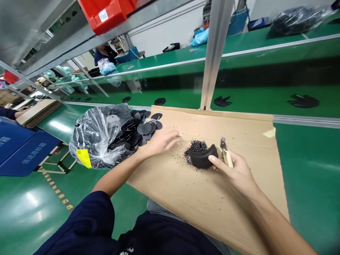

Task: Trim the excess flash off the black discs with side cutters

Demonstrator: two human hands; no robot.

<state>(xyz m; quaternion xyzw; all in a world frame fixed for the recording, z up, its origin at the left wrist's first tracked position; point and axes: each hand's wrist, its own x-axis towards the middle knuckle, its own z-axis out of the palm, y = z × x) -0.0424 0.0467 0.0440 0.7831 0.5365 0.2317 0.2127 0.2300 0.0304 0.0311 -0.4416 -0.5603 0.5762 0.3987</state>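
Note:
My right hand (236,171) is closed around side cutters (224,148) with cream handles. Between its thumb and fingers it also pinches a black curved plastic part (201,158). Just behind that part lies a pile of small black plastic bits (197,146), with more specks scattered about. My left hand (163,141) hovers over the cardboard sheet (191,198), slightly blurred, its fingers stretched out and nothing seen in them. Close to its left, flat black round pieces (145,128) spill from a clear plastic bag (91,132) bearing a yellow label.
Beyond the cardboard runs a green conveyor belt (180,97) carrying several black pieces. A metal post (214,53) rises at its near edge. Overhead hangs a red bin (106,16). Blue boxes (26,152) stand at the left. A person (105,53) is across the line.

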